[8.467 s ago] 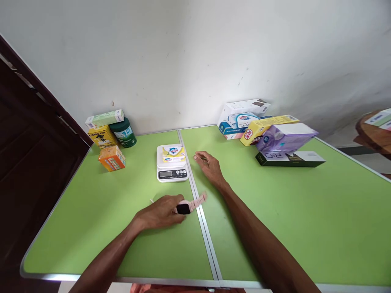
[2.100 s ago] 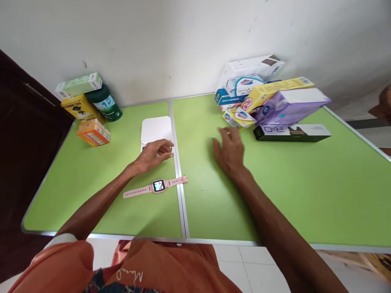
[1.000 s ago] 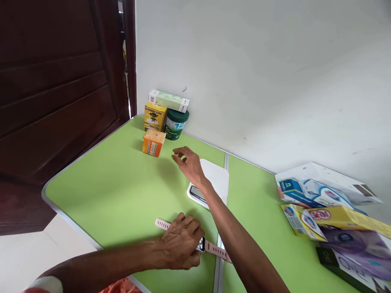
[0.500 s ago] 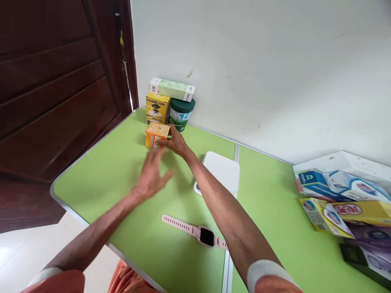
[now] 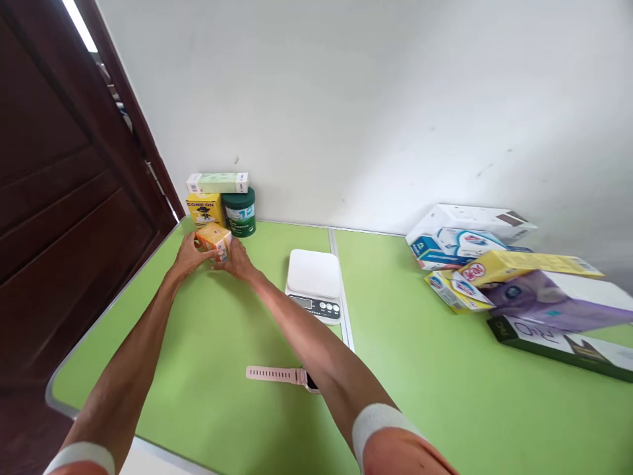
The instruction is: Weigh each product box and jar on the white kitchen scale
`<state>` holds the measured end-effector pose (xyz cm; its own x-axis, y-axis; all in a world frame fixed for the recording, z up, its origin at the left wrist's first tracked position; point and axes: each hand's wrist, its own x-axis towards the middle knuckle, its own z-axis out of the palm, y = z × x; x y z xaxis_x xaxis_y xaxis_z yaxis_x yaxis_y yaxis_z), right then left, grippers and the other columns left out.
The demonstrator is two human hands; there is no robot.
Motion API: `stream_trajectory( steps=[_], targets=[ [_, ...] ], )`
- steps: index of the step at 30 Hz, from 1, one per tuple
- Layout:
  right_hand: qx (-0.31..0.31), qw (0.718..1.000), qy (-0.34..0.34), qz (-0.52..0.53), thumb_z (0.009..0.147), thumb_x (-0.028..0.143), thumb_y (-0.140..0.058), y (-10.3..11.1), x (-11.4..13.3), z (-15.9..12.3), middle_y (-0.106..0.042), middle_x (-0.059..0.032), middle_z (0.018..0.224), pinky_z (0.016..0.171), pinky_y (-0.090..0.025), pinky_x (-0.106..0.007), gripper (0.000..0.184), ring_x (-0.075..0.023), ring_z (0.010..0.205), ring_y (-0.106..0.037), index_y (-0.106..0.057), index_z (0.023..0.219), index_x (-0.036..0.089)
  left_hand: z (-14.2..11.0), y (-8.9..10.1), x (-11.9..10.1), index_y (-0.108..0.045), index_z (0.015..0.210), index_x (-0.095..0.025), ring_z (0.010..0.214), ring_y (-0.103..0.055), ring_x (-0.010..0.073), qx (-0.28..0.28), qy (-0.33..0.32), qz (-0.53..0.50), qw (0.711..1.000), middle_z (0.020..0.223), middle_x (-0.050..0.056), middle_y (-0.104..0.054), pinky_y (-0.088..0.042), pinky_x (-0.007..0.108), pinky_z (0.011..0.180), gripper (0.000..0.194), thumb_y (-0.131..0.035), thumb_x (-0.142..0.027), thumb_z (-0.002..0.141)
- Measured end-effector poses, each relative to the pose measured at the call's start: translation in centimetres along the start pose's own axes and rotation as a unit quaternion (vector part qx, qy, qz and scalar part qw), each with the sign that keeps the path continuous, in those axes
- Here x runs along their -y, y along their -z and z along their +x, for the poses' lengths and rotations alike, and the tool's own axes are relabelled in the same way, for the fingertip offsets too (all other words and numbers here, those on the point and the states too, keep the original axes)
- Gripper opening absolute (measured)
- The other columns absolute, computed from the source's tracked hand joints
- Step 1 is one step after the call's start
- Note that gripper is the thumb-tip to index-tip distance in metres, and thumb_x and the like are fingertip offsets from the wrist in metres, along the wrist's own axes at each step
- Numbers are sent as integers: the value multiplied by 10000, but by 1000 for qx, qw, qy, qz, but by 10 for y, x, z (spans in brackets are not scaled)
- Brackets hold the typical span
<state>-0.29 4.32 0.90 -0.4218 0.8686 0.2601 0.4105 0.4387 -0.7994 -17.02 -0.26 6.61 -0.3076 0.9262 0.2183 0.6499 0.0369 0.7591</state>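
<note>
An orange box (image 5: 213,236) at the far left of the table is gripped from both sides. My left hand (image 5: 188,256) is closed on its left side, and my right hand (image 5: 238,259) holds its right side. Just behind it stands a yellow box (image 5: 204,210) marked COME ON, beside a green tub (image 5: 241,214) with a dark green lid. A long pale green and white box (image 5: 217,183) lies across the top of these two.
A white kitchen scale (image 5: 314,276) sits mid-table. A pink-strapped smartwatch (image 5: 277,375) lies nearer me, partly under my right forearm. Several boxes, including a yellow carton (image 5: 524,262) and a dark green one (image 5: 558,346), are heaped at right. A white wall (image 5: 346,119) runs behind.
My left hand has moved forward from above the table onto the orange box. That box now looks turned, with a corner toward me. The view has shifted to the right.
</note>
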Motion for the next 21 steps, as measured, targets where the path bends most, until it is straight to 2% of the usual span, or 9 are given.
stream_trajectory(
  steps=[3,7,10,13,17,21],
  targets=[
    [-19,998,-64,-12,751,357,-966,2,7,-12,-662,-167,1391,1090,-582,-512,698,-360,1346,-632,-561,1298,201,-22,0,0,-656,1051,-184,1031,-684,328,-30,-14,71,997,1082,109,-719,-581,487,959,784,-967,-670,519],
    [28,998,-48,32,757,345,-928,16,3,-29,-717,-88,1272,1022,-604,-503,595,-324,1206,-694,-576,1226,246,-49,12,8,-648,1224,-203,1050,-721,316,28,6,26,999,1108,91,-759,-602,464,954,896,-957,-678,530],
    [56,996,-29,61,724,346,-928,26,2,-35,-723,-69,1226,1006,-608,-508,579,-322,1149,-705,-578,1176,256,-53,16,11,-605,1365,-210,1150,-737,335,111,25,-68,991,1275,131,-763,-618,472,976,1017,-987,-614,514],
    [57,996,-39,59,716,310,-922,31,7,-38,-728,-61,1207,1005,-610,-499,558,-321,1143,-702,-574,1149,263,-50,15,12,-640,1323,-195,1116,-763,340,172,46,-132,975,1255,140,-793,-622,501,1000,986,-1004,-596,500],
    [75,992,-51,83,709,249,-919,40,17,-47,-738,-61,1225,1016,-607,-485,571,-320,1154,-709,-601,1183,250,-53,15,8,-674,1241,-179,1038,-783,334,171,59,-146,973,1225,138,-811,-630,516,992,972,-1032,-588,435],
    [78,989,-36,121,736,257,-912,71,23,-69,-746,-70,1252,1012,-610,-460,590,-305,1161,-712,-619,1247,232,-66,13,-10,-672,1277,-173,1062,-778,330,182,31,-158,970,1291,148,-794,-631,499,990,955,-1024,-588,492]
  ],
)
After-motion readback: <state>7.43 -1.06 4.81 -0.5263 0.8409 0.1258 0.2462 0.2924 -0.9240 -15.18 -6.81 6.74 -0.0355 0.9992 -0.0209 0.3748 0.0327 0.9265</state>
